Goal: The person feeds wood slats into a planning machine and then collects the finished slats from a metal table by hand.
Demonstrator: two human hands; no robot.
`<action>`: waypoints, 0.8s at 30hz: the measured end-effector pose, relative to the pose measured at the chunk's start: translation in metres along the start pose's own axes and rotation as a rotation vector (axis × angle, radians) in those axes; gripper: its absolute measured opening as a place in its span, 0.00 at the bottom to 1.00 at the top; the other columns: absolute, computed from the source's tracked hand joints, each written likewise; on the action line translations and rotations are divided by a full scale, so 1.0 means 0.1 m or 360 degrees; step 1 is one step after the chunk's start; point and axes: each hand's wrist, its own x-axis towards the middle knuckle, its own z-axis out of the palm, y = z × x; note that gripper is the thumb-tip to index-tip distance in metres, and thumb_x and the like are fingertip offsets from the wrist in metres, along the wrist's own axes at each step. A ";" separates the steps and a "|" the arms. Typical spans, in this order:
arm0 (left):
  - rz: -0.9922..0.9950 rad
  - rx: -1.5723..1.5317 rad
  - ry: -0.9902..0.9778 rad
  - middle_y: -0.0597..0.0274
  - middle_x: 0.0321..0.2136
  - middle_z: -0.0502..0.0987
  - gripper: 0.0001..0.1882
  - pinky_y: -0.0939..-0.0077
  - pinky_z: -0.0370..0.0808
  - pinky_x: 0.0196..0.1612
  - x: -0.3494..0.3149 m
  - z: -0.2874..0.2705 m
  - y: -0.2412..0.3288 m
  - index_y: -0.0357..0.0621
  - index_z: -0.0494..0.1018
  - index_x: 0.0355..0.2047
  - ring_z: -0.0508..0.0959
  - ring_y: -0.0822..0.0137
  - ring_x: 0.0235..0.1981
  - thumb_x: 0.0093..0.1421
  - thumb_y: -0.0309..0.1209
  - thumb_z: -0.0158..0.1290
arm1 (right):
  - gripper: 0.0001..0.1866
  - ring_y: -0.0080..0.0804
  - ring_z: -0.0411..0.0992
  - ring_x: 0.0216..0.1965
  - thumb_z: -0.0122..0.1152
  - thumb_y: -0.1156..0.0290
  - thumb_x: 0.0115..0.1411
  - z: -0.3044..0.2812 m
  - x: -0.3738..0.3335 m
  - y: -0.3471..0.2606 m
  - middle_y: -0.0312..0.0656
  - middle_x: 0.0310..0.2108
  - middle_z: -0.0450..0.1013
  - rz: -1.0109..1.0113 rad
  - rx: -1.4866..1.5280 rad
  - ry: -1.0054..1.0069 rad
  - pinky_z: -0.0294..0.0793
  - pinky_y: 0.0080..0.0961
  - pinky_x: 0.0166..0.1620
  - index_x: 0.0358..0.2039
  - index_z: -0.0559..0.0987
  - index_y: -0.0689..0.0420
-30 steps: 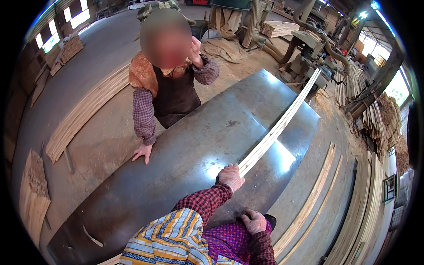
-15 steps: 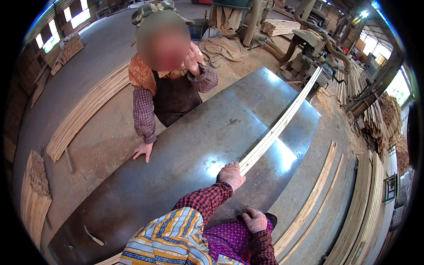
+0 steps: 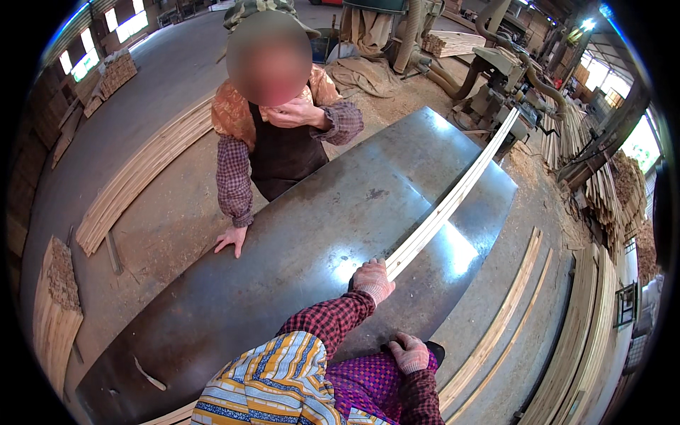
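Note:
A long bundle of pale wooden strips lies lengthwise over the metal table, reaching toward the machine at its far end. My left hand, in a pinkish knitted glove, is closed round the near end of these strips. My right hand, gloved likewise, rests by the table's near edge against the purple patterned cloth over my lap. Its fingers are loosely bent and apart, with nothing visible in them. Across the table, a co-worker in a dark apron leans one bare hand on the edge.
A woodworking machine with hoses stands at the far end. Loose strips and stacked boards lie at right. More timber piles lie on the left floor. A wood sliver is on the table's near left.
The co-worker's raised hand has moved from the side of the head to in front of the face, and their body has shifted slightly right. My hands and the strips stay put.

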 end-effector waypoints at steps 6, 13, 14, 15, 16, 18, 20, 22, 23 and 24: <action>-0.0009 0.0039 -0.0035 0.57 0.59 0.76 0.36 0.61 0.80 0.58 -0.01 -0.04 0.00 0.48 0.72 0.63 0.81 0.56 0.58 0.61 0.54 0.63 | 0.21 0.51 0.79 0.54 0.69 0.52 0.62 -0.01 0.00 -0.03 0.49 0.48 0.83 -0.0007 -0.0049 -0.0013 0.77 0.44 0.59 0.52 0.86 0.48; 0.0015 -0.0076 0.0032 0.52 0.55 0.78 0.34 0.58 0.78 0.58 0.02 0.05 -0.03 0.46 0.74 0.59 0.81 0.52 0.56 0.58 0.53 0.64 | 0.21 0.52 0.79 0.55 0.69 0.52 0.63 -0.04 -0.02 -0.06 0.50 0.49 0.83 -0.0007 -0.0011 -0.0021 0.77 0.44 0.59 0.52 0.86 0.48; 0.0017 -0.0071 0.0035 0.52 0.55 0.77 0.35 0.58 0.78 0.58 0.02 0.05 -0.05 0.46 0.74 0.59 0.81 0.52 0.56 0.58 0.53 0.64 | 0.21 0.52 0.79 0.55 0.69 0.52 0.63 -0.03 -0.01 -0.05 0.50 0.49 0.83 -0.0007 -0.0016 -0.0014 0.77 0.44 0.59 0.52 0.86 0.48; 0.0018 -0.0067 0.0038 0.52 0.55 0.77 0.35 0.58 0.78 0.58 0.03 0.06 -0.06 0.46 0.74 0.59 0.81 0.52 0.56 0.58 0.53 0.64 | 0.21 0.52 0.79 0.55 0.68 0.52 0.63 -0.02 -0.01 -0.05 0.50 0.49 0.83 -0.0008 -0.0020 -0.0007 0.77 0.44 0.59 0.52 0.86 0.48; 0.0013 -0.0058 0.0036 0.52 0.55 0.77 0.35 0.58 0.78 0.59 0.03 0.06 -0.06 0.46 0.74 0.60 0.81 0.52 0.56 0.58 0.53 0.64 | 0.22 0.52 0.79 0.55 0.68 0.51 0.63 -0.01 -0.01 -0.04 0.50 0.49 0.83 -0.0015 -0.0026 -0.0015 0.77 0.44 0.59 0.53 0.86 0.48; 0.0018 -0.0042 0.0027 0.52 0.55 0.78 0.36 0.59 0.78 0.59 0.03 0.06 -0.03 0.45 0.73 0.60 0.81 0.53 0.56 0.58 0.53 0.64 | 0.22 0.52 0.79 0.55 0.68 0.51 0.63 -0.02 -0.01 -0.03 0.50 0.49 0.83 -0.0016 -0.0041 -0.0024 0.77 0.44 0.59 0.53 0.86 0.49; 0.0002 -0.0007 0.0007 0.52 0.55 0.78 0.36 0.59 0.78 0.59 0.03 0.05 0.01 0.45 0.73 0.60 0.81 0.53 0.56 0.58 0.53 0.64 | 0.23 0.52 0.79 0.55 0.68 0.51 0.63 -0.01 -0.01 -0.01 0.50 0.49 0.83 0.0000 -0.0038 -0.0011 0.77 0.45 0.59 0.53 0.86 0.49; -0.0019 0.0003 0.0003 0.52 0.55 0.78 0.36 0.59 0.78 0.59 0.03 0.02 0.01 0.44 0.73 0.60 0.81 0.53 0.56 0.58 0.54 0.64 | 0.23 0.52 0.79 0.55 0.68 0.50 0.63 -0.01 0.00 -0.01 0.51 0.49 0.83 -0.0009 -0.0040 -0.0014 0.77 0.45 0.59 0.53 0.86 0.50; -0.0017 -0.0006 0.0004 0.52 0.56 0.78 0.36 0.59 0.78 0.59 0.02 0.01 0.02 0.44 0.73 0.59 0.81 0.53 0.56 0.58 0.54 0.64 | 0.23 0.52 0.79 0.55 0.68 0.51 0.63 -0.02 -0.01 -0.01 0.51 0.49 0.83 -0.0014 -0.0044 -0.0015 0.77 0.45 0.59 0.53 0.86 0.50; -0.0017 -0.0014 0.0005 0.52 0.56 0.78 0.36 0.59 0.78 0.59 0.01 0.01 0.02 0.44 0.73 0.59 0.81 0.53 0.56 0.58 0.54 0.64 | 0.23 0.52 0.79 0.55 0.68 0.51 0.63 -0.02 -0.01 -0.02 0.51 0.49 0.83 -0.0020 -0.0048 -0.0017 0.77 0.45 0.59 0.53 0.86 0.50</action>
